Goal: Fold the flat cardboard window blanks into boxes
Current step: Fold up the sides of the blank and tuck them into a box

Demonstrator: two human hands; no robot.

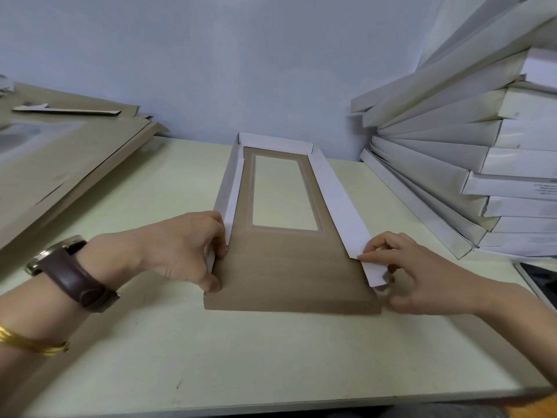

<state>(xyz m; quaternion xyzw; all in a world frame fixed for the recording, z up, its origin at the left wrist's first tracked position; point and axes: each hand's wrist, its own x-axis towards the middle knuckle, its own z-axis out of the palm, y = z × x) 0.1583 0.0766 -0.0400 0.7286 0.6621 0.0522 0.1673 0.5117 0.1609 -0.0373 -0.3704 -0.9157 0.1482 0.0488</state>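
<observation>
A gold bangle [30, 342] is worn on the left forearm at the near edge of the view, and a brown-strapped watch [72, 273] is seen on the wrist just behind the left hand [184, 251]. That hand is curled, and the near end of the left side flap [232, 188] is pinched between its thumb and fingers. The flap is raised nearly upright beyond the fingertips. The right hand [422, 273] is likewise curled, with a small white end tab [373, 273] nipped between thumb and forefinger at the near end of the right side flap [334, 194], which is folded inward and tilted over the panel. Between the two hands the brown window blank [289, 276] is laid flat on the pale surface [241, 357], its near edge just nearer than both thumbs and its length running away from the hands. Its rectangular window [283, 194] is seen beyond the fingertips, in the far half of the panel. The far end flap [277, 141] is stood up, well beyond both hands. To the outside of the left hand a pile of flat brown blanks [60, 152] is laid. To the outside of the right hand a leaning stack of folded white boxes [452, 140] is heaped, and a dark flat device [539, 282] is partly seen just outside the right wrist.
</observation>
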